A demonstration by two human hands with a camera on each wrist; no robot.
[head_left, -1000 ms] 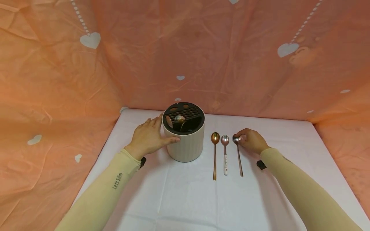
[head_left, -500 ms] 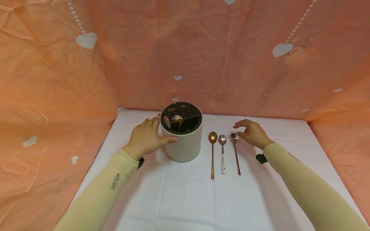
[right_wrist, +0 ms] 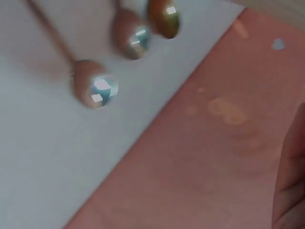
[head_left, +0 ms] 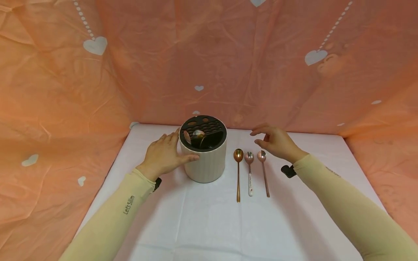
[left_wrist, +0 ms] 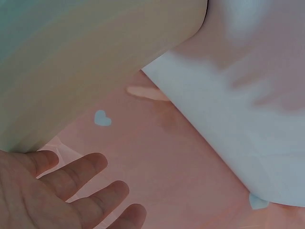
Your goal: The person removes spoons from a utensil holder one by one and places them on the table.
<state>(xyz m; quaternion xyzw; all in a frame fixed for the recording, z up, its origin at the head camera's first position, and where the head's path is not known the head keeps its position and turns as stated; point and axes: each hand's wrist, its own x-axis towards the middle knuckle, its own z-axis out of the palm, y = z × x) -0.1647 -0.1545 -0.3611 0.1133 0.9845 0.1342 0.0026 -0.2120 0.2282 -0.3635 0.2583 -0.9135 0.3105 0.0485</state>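
My left hand (head_left: 163, 154) rests against the left side of a cream ribbed utensil holder (head_left: 206, 168) with a black slotted lid (head_left: 213, 141). Its fingers are stretched out along the wall and the thumb lies across the front; in the left wrist view the fingers (left_wrist: 76, 176) look straight. A spoon (head_left: 198, 134) stands in the lid's opening. Three spoons lie side by side on the table: a gold spoon (head_left: 238, 156), a silver spoon with a white patterned handle (head_left: 250, 181) and a coppery spoon (head_left: 265, 177). Above and behind their bowls hovers my right hand (head_left: 275, 143), loosely bent, holding nothing.
White cloth covers the table (head_left: 209, 224). Orange-pink fabric (head_left: 228, 65) with pale hearts hangs behind and on both sides, close to the table's back edge. Another coppery utensil end (head_left: 187, 137) shows in the lid's left slot.
My right hand has let go of the coppery spoon's bowl, lifted, and moved left over the spoons. The left hand stays at the holder. The head view has shifted slightly.
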